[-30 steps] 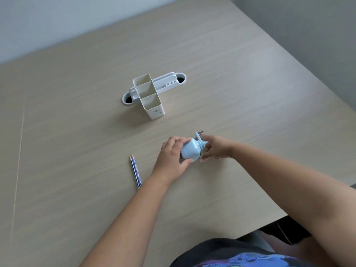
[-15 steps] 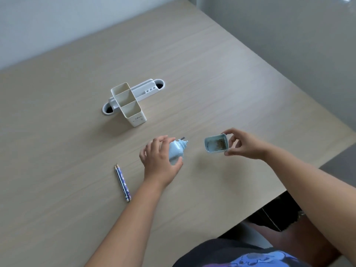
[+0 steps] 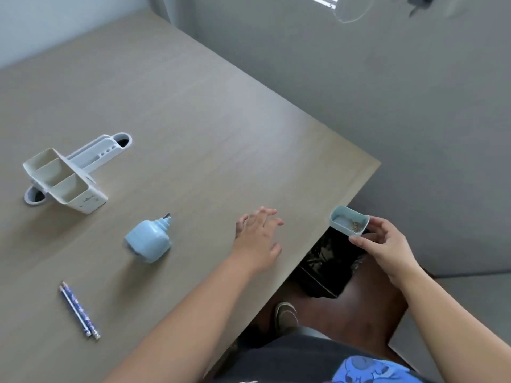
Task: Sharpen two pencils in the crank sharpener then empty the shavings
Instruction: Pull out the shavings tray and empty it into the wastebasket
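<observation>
The light blue crank sharpener [image 3: 148, 240] sits alone on the wooden table [image 3: 193, 120], its crank pointing away from me. Two blue patterned pencils [image 3: 78, 310] lie side by side near the table's front left. My right hand [image 3: 383, 246] holds the small blue shavings drawer [image 3: 349, 223] past the table's right edge, above a black bin bag [image 3: 329, 266]; a few shavings lie in the drawer's corner. My left hand [image 3: 258, 236] hovers over the table, fingers spread, holding nothing.
A cream two-compartment desk organiser [image 3: 65, 183] stands at the left in front of a grey cable grommet strip [image 3: 105, 147]. Below the table edge are a dark brown floor, a shoe [image 3: 286, 316] and my lap.
My right hand pulled the drawer out of the sharpener and carried it right, past the table edge over the bin bag. My left hand let go of the sharpener and moved right.
</observation>
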`<state>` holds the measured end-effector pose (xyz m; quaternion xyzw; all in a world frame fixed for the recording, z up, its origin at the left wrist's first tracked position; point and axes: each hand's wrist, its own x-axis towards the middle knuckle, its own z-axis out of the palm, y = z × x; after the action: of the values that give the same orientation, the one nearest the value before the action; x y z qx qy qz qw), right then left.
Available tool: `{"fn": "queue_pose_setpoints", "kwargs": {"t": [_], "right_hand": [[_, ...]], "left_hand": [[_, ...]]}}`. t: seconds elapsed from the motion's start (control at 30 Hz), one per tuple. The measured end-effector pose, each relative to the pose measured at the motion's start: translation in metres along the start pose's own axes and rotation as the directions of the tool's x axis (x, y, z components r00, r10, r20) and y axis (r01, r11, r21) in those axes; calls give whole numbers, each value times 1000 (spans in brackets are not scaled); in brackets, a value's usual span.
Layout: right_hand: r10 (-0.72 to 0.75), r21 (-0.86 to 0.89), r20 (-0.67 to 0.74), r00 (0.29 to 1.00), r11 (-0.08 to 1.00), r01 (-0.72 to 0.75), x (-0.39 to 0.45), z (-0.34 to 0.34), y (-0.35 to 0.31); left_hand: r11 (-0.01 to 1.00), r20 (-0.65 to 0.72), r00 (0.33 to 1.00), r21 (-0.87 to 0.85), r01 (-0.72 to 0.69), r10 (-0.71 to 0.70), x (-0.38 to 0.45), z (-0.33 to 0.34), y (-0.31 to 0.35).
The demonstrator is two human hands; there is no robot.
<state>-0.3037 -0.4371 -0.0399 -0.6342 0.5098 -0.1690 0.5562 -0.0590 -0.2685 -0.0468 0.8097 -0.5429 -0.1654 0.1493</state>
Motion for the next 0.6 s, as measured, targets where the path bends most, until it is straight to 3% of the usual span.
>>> {"fn": "queue_pose_setpoints", "kwargs": {"t": [0.17, 0.43, 0.6], "right_hand": [[95, -23, -130, 987, 995, -99, 2, -56, 47], [200, -253, -192, 961, 936, -246, 39, -81, 102], [209, -494, -151, 966, 830, -257, 63, -85, 127]], "left_hand": [[1000, 136, 990, 13, -23, 21, 18, 48, 31], [994, 46, 999, 112, 10, -15, 22, 90, 44], [991, 23, 1000, 136, 16, -19, 23, 91, 43]]}}
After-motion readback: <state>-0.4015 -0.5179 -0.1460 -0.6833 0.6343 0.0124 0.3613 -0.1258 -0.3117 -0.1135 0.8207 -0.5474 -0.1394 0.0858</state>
